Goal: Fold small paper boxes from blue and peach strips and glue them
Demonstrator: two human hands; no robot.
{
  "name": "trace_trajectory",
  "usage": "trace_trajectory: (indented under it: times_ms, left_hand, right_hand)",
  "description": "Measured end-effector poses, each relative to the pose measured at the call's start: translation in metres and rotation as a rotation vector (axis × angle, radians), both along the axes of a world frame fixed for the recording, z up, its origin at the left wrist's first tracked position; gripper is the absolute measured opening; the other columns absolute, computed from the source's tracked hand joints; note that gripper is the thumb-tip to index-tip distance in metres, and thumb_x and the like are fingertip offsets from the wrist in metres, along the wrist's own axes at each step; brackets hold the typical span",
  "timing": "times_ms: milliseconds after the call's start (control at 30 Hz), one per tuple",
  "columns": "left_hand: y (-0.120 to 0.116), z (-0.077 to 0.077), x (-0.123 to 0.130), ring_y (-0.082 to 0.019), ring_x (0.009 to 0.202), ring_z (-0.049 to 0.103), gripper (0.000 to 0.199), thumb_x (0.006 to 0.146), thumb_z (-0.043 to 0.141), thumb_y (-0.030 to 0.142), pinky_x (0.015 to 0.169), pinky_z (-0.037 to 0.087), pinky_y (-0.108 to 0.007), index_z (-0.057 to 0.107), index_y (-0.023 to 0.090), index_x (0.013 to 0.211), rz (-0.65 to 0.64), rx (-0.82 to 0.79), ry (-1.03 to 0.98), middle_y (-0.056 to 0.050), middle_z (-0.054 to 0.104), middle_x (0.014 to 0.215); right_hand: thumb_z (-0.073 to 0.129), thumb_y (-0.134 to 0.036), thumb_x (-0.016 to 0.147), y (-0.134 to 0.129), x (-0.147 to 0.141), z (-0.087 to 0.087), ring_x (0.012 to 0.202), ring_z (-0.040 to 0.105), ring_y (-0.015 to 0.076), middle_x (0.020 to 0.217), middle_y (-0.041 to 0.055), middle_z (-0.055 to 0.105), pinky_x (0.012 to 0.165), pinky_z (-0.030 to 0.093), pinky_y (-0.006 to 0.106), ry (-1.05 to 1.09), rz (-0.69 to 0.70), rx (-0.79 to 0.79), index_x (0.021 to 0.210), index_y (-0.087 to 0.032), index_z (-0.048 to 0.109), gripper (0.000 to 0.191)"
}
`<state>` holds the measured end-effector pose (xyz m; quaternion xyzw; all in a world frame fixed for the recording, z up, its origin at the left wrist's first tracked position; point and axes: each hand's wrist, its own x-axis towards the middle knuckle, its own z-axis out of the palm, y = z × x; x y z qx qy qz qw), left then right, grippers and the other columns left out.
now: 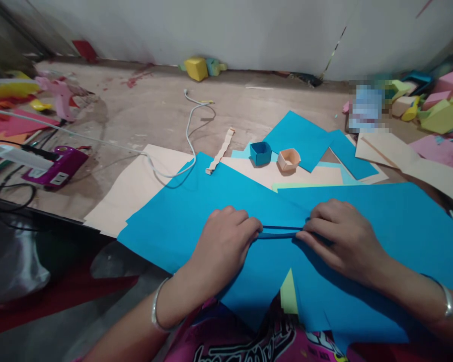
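Note:
A narrow folded blue paper strip stretches between my two hands, low over large blue paper sheets. Its left end is pinched in my left hand, with the fingers closed. At the other end my right hand grips it between thumb and fingers. Just beyond the hands stand a small blue paper box and a small peach paper box, both open at the top. A wavy, creased peach paper strip lies to their left.
At the left are a purple power adapter and a pink glue gun. A white cable crosses the table. A yellow paper cube stands by the wall. Folded paper pieces crowd the right side.

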<state>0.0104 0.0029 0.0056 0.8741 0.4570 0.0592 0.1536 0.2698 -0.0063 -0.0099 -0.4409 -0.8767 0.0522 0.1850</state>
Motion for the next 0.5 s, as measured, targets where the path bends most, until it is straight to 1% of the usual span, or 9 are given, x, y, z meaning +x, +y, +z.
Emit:
trace_trajectory:
  times_ms: [133, 267, 400, 500]
  left_hand:
    - [-0.0017, -0.0027, -0.0007, -0.022, 0.077, 0.053, 0.015, 0.096, 0.057, 0.031, 0.066, 0.034, -0.035, 0.062, 0.018, 0.089, 0.081, -0.025, -0.06, -0.004, 0.065, 0.084]
    - [-0.0038, -0.0057, 0.0008, -0.022, 0.076, 0.054, 0.019, 0.096, 0.057, 0.035, 0.065, 0.033, -0.035, 0.063, 0.019, 0.087, 0.11, -0.04, -0.045, -0.005, 0.066, 0.082]
    - [-0.0034, -0.0057, 0.0033, -0.023, 0.077, 0.055, 0.018, 0.095, 0.06, 0.036, 0.065, 0.033, -0.034, 0.064, 0.02, 0.088, 0.146, -0.067, -0.054, -0.004, 0.067, 0.082]
    - [-0.0015, -0.0035, 0.0048, -0.023, 0.076, 0.055, 0.017, 0.095, 0.059, 0.034, 0.064, 0.032, -0.034, 0.064, 0.02, 0.086, 0.157, -0.098, -0.064, -0.004, 0.068, 0.083]
  right_hand:
    - [0.062, -0.033, 0.093, -0.0017, -0.0015, -0.0012, 0.075, 0.047, 0.0213, 0.08, 0.008, 0.055, 0.066, 0.033, 0.036, 0.051, -0.074, -0.014, 0.071, -0.018, 0.06, 0.027]
    - [0.067, -0.032, 0.09, -0.0031, -0.0024, -0.0031, 0.079, 0.047, 0.0221, 0.084, 0.0077, 0.053, 0.069, 0.037, 0.038, 0.106, -0.116, -0.09, 0.07, -0.018, 0.056, 0.026]
    - [0.066, -0.033, 0.09, -0.0044, -0.0025, -0.0049, 0.08, 0.047, 0.0223, 0.083, 0.0069, 0.051, 0.069, 0.038, 0.038, 0.121, -0.15, -0.135, 0.071, -0.019, 0.053, 0.027]
    - [0.061, -0.032, 0.093, -0.005, -0.003, -0.0056, 0.08, 0.047, 0.022, 0.085, 0.0074, 0.052, 0.069, 0.039, 0.039, 0.105, -0.16, -0.19, 0.074, -0.019, 0.052, 0.024]
